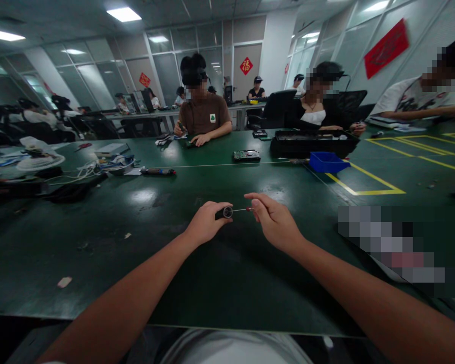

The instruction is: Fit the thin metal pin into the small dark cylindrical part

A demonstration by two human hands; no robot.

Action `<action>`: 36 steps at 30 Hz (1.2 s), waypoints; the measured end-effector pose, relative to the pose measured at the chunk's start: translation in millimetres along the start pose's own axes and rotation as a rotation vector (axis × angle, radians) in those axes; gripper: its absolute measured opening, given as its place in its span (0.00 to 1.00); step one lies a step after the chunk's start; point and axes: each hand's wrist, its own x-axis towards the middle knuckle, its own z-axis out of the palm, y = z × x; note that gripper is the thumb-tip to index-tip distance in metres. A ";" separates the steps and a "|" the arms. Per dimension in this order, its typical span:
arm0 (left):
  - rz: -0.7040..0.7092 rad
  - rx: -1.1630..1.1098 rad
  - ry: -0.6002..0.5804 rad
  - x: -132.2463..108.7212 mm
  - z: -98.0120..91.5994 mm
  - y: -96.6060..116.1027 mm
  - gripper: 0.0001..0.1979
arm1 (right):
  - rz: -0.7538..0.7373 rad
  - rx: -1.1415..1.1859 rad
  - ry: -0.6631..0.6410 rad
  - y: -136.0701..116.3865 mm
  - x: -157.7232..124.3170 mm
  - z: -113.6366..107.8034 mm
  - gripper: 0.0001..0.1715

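Observation:
Between thumb and fingers, my left hand (207, 222) grips a small dark cylindrical part (227, 212) with a round, silvery end face. A screwdriver (248, 209) with a thin metal shaft and a red handle end is held in my right hand (275, 220). Its shaft points left, and the tip meets or nearly meets the side of the cylindrical part; I cannot tell which. Most of the handle is hidden by my right fingers. Both hands are above the green tabletop (197, 283), near its middle.
A black pen-shaped tool (158, 172) lies ahead on the left, near cables and parts (114, 162). Farther ahead are a circuit-board device (246, 155), a blue bin (328, 163) and a long black housing (313, 143). Co-workers sit across the table.

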 end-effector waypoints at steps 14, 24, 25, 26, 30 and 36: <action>-0.009 -0.007 0.005 -0.1 -1.0 3.2 0.19 | 0.072 0.177 0.124 4.0 0.9 6.3 0.14; 0.111 0.001 0.003 2.2 0.1 3.4 0.18 | 0.359 0.743 0.265 29.4 17.0 9.0 0.18; 0.110 -0.001 0.003 2.1 0.4 3.4 0.18 | 0.312 0.688 0.265 28.4 16.5 8.4 0.17; 0.109 -0.001 0.004 1.9 0.7 3.4 0.18 | 0.262 0.624 0.255 26.5 15.5 7.9 0.16; 0.103 0.015 0.018 1.4 1.4 2.0 0.18 | 0.089 0.366 0.207 14.8 8.0 7.1 0.13; 0.074 0.039 0.046 1.7 1.1 0.1 0.18 | -0.026 0.229 0.133 8.7 -1.4 7.6 0.10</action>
